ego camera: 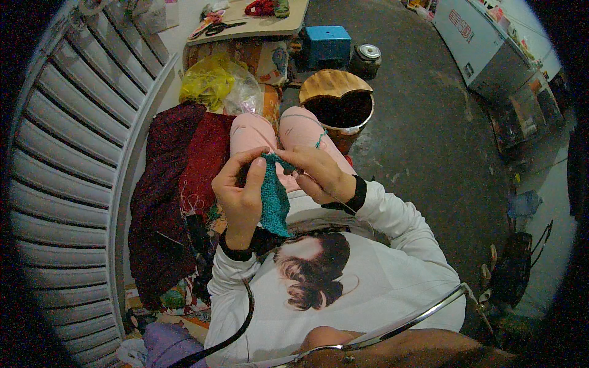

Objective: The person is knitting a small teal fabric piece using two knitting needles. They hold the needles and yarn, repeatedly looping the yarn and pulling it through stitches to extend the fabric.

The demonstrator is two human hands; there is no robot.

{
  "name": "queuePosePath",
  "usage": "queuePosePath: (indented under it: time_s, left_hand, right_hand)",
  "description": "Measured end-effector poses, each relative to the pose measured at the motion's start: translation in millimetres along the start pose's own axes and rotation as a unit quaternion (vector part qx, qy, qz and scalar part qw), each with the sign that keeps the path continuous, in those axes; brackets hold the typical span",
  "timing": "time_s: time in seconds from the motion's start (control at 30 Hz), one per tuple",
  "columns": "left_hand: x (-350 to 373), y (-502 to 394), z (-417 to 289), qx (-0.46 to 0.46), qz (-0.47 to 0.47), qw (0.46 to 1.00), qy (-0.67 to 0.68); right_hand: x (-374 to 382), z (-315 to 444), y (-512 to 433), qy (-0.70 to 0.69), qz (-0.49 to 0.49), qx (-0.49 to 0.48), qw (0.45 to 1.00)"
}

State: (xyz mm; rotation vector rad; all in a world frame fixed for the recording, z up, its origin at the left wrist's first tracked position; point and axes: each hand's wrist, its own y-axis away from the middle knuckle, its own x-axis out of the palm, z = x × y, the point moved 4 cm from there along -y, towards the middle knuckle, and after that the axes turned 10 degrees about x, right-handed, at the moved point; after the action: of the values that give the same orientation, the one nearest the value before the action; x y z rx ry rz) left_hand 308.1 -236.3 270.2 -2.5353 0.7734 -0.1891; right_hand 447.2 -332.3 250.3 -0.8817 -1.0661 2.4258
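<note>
A teal knitted piece (274, 198) hangs from between both hands, above the pink-clad knees. My left hand (241, 184) grips its upper left edge, thumb and index finger pinched near the top. At the upper right edge, my right hand (317, 172) holds the work with curled fingers. A thin needle or wire runs out below the right palm toward the cuff of the white sleeve. Teal yarn (321, 138) lies over the right knee. The needle tips are hidden by the fingers.
Dark red cloth (161, 207) lies at the left beside a slatted white railing (64, 202). Ahead are a yellow plastic bag (207, 83), a table (257, 25) with black scissors (223, 28), a round bin (338, 92) with a wooden lid, and a blue stool (327, 43).
</note>
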Motion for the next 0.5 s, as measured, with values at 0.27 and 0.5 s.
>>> queuePosePath:
  time_s: [0.27, 0.5]
  left_hand:
    - [1.8, -0.2, -4.7, 0.055, -0.008, 0.997, -0.055]
    - [1.8, 0.4, -3.9, 0.069, -0.010, 0.995, -0.073]
  right_hand:
    - [0.9, 4.4, 1.3, 0.057, 0.017, -0.026, 0.998]
    - [1.6, 4.9, 2.1, 0.074, 0.015, -0.033, 0.997]
